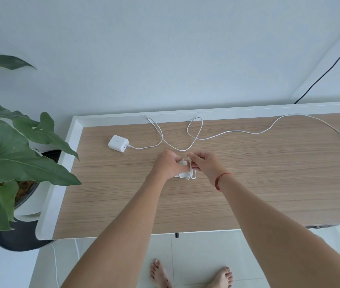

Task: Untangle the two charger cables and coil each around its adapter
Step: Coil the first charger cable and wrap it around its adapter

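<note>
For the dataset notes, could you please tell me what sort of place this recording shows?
Probably a room in a home: a wood-topped desk stands against a plain wall, a potted plant sits beside it, and bare feet rest on a tiled floor.

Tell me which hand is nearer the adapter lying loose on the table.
Left. The left hand is right of the loose adapter; the right hand is farther right, past the left. Both grip the other charger.

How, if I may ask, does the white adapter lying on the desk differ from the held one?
On the desk, the white square adapter lies untouched, its loose cable sprawling; the held adapter sits between left hand and right hand, its wound cable wrapping it. Both are white.
</note>
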A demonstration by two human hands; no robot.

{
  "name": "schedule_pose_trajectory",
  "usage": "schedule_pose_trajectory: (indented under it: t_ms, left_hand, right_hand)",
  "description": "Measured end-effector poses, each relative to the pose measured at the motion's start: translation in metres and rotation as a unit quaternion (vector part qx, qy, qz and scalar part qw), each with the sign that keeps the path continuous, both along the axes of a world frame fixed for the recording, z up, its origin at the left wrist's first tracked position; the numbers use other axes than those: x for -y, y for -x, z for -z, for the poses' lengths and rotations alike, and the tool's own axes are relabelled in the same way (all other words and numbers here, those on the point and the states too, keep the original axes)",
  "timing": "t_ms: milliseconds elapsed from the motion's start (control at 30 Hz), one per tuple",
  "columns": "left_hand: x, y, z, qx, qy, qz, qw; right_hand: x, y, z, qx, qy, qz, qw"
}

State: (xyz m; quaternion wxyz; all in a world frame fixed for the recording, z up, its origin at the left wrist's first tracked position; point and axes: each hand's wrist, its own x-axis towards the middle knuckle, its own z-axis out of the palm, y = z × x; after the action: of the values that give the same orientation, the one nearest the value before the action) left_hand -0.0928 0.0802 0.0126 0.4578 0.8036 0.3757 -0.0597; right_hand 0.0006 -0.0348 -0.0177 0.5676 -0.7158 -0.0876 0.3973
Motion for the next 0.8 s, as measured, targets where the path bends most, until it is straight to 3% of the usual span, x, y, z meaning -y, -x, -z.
schedule_pose_trajectory:
  t_ms: [433,800]
  left_hand:
    - [-0.001,-0.004,0.002,0.008,-0.005,0.012,1.0]
    - [-0.004,-0.002,0.005,0.04,-0.048,0.085,0.994]
  right_hand:
    - [0.001,0.0,-0.005,-0.033,-0.021,-0.001,0.999]
    - [-0.022,0.0,-0.021,0.125,0.058,-0.034,0.99]
